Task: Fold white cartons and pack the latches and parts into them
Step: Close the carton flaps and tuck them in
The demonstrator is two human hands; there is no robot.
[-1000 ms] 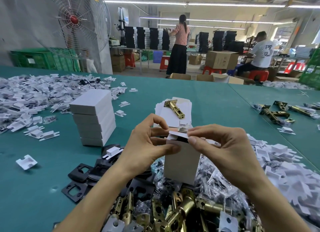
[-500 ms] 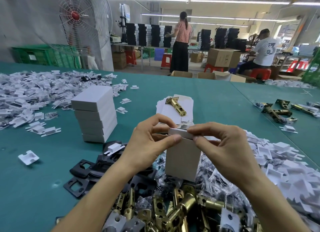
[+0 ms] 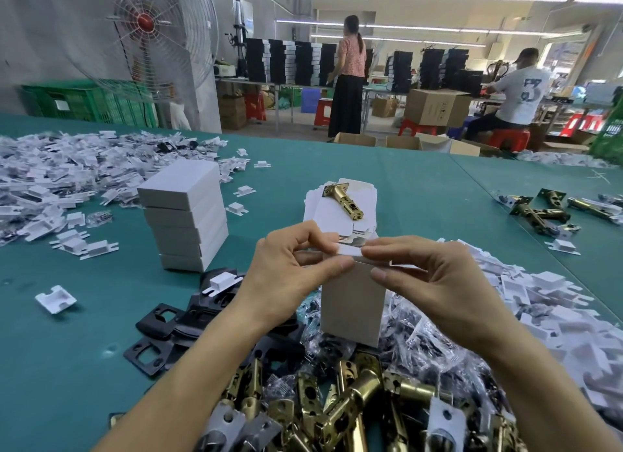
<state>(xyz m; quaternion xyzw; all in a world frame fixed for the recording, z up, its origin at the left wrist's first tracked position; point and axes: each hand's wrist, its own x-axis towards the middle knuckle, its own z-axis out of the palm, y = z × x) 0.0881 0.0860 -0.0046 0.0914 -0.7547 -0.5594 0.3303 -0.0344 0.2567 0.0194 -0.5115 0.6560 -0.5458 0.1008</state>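
1. Head view, the grip: the left hand (image 3: 286,269) has the white carton (image 3: 352,303) by its upper edge, thumb (image 3: 340,266) laid across the near face, the other fingers curled round behind; the right hand (image 3: 435,283) pinches the top flap (image 3: 350,250) between forefinger and thumb, the rest loosely bent; the carton stands upright between the two hands, over the bagged parts (image 3: 404,337) at the near edge of the green table (image 3: 438,188).
2. Head view, the step: this looks like closing the top, and it looks nearly home; to do it well, I would say hold the body square with the left, bend the flap sharply along its crease, guide the tuck tab inside the front wall, then press flat so it matches the stack of closed cartons (image 3: 185,215) to the left.
3. Head view, the supplies: brass latches (image 3: 337,407) heaped nearest the camera; flat carton blanks (image 3: 323,212) beyond the hands, one latch (image 3: 344,200) lying on them.
4. Head view, what escapes us: the carton's inside is hidden, so whether a latch is packed I cannot tell; the tuck tab is covered by fingertips; the carton's base is lost among the bags; the far left fingers are out of sight.
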